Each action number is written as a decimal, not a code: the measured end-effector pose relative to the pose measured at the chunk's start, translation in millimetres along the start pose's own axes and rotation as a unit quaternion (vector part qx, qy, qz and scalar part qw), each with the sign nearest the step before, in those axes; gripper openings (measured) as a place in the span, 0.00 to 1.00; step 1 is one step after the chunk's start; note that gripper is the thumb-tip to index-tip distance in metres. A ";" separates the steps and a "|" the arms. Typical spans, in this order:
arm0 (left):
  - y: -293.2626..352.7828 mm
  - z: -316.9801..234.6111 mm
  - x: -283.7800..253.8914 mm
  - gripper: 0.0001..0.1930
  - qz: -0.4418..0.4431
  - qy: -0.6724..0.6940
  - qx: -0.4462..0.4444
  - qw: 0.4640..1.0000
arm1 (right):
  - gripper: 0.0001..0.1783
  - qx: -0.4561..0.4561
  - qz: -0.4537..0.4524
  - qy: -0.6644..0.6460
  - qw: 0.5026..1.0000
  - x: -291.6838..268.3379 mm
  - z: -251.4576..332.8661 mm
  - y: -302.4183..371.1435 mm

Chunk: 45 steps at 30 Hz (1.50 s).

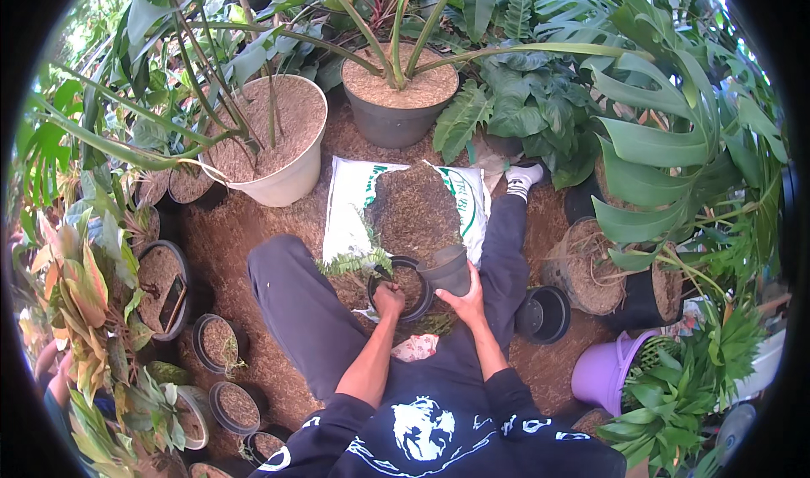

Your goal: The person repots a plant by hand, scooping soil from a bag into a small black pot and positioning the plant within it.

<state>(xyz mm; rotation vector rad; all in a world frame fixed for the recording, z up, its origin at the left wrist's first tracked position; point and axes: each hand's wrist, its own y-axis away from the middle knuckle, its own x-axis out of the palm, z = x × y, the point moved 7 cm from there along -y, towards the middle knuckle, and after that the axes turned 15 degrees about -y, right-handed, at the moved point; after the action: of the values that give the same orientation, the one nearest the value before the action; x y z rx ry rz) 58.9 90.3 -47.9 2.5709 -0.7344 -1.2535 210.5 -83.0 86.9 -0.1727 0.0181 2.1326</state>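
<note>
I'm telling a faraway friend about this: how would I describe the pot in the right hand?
Start at the white sack in front of the person, topped with dark soil. By its near edge, the right hand holds a tilted grey pot. Its grey is paler than the black pot just left of it, where the left hand reaches in.

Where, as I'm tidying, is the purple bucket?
In the head view, the purple bucket sits lower right, below an empty black pot, beside leafy plants.
</note>
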 end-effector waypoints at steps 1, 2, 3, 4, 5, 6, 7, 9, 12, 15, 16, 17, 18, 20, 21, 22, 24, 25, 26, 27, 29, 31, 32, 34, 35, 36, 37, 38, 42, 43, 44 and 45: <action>0.8 -1.7 1.1 0.08 0.006 0.000 -0.003 1.000 | 0.58 -0.002 -0.003 0.000 1.000 -0.9 -0.3 -0.3; 0.9 -3.2 1.7 0.08 0.012 0.001 -0.006 1.000 | 0.58 -0.005 -0.005 -0.001 1.000 -1.7 -0.5 -0.9; 1.7 -3.2 1.6 0.08 0.016 0.002 -0.011 1.000 | 0.58 0.000 -0.004 -0.003 1.000 -1.2 1.5 -1.0; 2.7 -3.6 1.0 0.08 0.016 0.006 -0.013 1.000 | 0.58 0.005 -0.003 -0.005 1.000 -0.8 3.7 -0.8; 3.5 -4.0 0.1 0.08 0.015 0.010 -0.015 1.000 | 0.58 0.010 -0.001 -0.007 1.000 0.8 5.7 -1.3; 3.8 -3.3 1.5 0.08 0.015 0.016 -0.018 1.000 | 0.58 0.017 -0.002 -0.019 1.000 1.0 4.6 -1.7; 2.2 -3.0 2.2 0.09 0.017 0.024 -0.016 0.999 | 0.58 0.024 -0.003 -0.031 0.999 2.2 3.3 -1.9; 4.4 -2.7 2.3 0.10 0.017 0.022 -0.023 0.999 | 0.57 0.033 -0.005 -0.042 0.999 3.3 2.2 -1.8; 6.5 -2.6 1.4 0.12 0.026 0.028 -0.039 0.999 | 0.55 0.037 -0.006 -0.040 0.999 4.0 -0.3 -1.3; 8.0 -1.8 3.2 0.14 0.026 0.020 -0.036 0.999 | 0.52 0.042 -0.007 -0.052 0.998 4.2 -5.9 -3.1; 8.8 -1.7 8.4 0.15 0.064 0.002 -0.041 0.997 | 0.52 0.048 -0.015 -0.064 0.997 2.9 -7.0 -4.4; 9.7 -2.2 14.2 0.17 0.101 -0.015 -0.045 0.994 | 0.51 0.055 -0.024 -0.077 0.995 1.0 -8.1 -5.9; 9.6 0.5 19.2 0.19 0.137 -0.035 -0.048 0.989 | 0.50 0.062 -0.033 -0.092 0.993 1.5 -9.6 -6.9; 13.2 0.7 20.2 0.19 0.060 -0.041 -0.044 0.996 | 0.49 0.076 -0.046 -0.102 0.991 -3.1 -19.6 -13.1; 15.5 -0.9 18.9 0.20 0.017 -0.017 -0.046 0.999 | 0.48 0.084 -0.055 -0.108 0.989 -4.4 -22.3 -15.8; 18.2 -0.8 14.9 0.21 -0.026 0.007 -0.048 0.998 | 0.48 0.086 -0.055 -0.095 0.990 -5.2 -24.0 -19.7; 13.0 7.1 29.2 0.23 0.003 -0.050 -0.034 0.998 | 0.48 0.088 -0.054 -0.070 0.992 -4.3 -27.6 -32.2; 9.0 11.3 34.6 0.24 0.017 -0.079 -0.027 0.996 | 0.50 0.080 -0.043 -0.042 0.995 -0.6 -28.2 -40.1; 6.5 16.6 40.8 0.24 0.036 -0.081 -0.024 0.996 | 0.51 0.062 -0.023 0.012 0.998 4.2 -27.3 -49.0; 8.8 10.6 44.3 0.24 0.063 -0.084 -0.015 0.994 | 0.53 0.046 -0.012 0.069 0.996 0.1 -31.4 -57.5; 17.7 -3.9 40.4 0.22 0.117 -0.070 -0.030 0.990 | 0.58 0.019 0.026 0.171 0.985 2.2 -27.4 -74.5; 14.5 -6.1 27.5 0.17 -0.014 -0.029 0.031 0.999 | 0.60 0.029 0.065 0.220 0.973 24.1 -30.6 -91.5; 15.6 -3.2 23.2 0.14 -0.080 -0.010 0.062 0.995 | 0.61 0.032 0.086 0.243 0.966 36.2 -33.0 -98.1; 9.6 9.5 42.4 0.09 -0.114 0.004 0.074 0.991 | 0.61 0.024 0.101 0.273 0.956 52.8 -46.5 -113.4; 9.8 11.3 44.5 0.09 -0.112 0.001 0.076 0.991 | 0.60 0.012 0.112 0.290 0.951 61.8 -54.6 -119.3; 13.1 8.8 43.8 0.09 -0.104 0.000 0.079 0.991 | 0.60 0.004 0.116 0.307 0.945 66.7 -63.9 -123.6; 15.9 5.7 40.4 0.09 -0.099 -0.001 0.083 0.992 | 0.60 0.023 0.124 0.316 0.940 72.5 -73.3 -127.7; 18.7 2.4 36.5 0.08 -0.097 -0.001 0.089 0.991 | 0.60 0.020 0.129 0.307 0.943 80.3 -79.7 -131.2; 23.0 -10.3 28.6 0.08 -0.094 0.006 0.128 0.987 | 0.59 0.024 0.114 0.270 0.956 95.5 -108.1 -145.9; 21.5 -5.9 26.2 0.08 -0.099 0.002 0.131 0.986 | 0.59 0.031 0.112 0.256 0.960 100.4 -109.6 -146.4; 18.9 -2.3 24.6 0.08 -0.103 -0.005 0.134 0.986 | 0.59 0.038 0.109 0.242 0.963 103.0 -111.3 -146.1; 16.3 0.9 26.0 0.08 -0.108 -0.010 0.138 0.984 | 0.58 0.021 0.115 0.224 0.968 102.9 -110.1 -145.3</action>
<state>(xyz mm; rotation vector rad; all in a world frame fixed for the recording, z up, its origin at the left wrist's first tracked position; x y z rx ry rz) 66.0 63.1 -60.2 2.9339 -0.6917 -1.3225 291.1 72.7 -27.6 -0.6519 0.3631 2.2777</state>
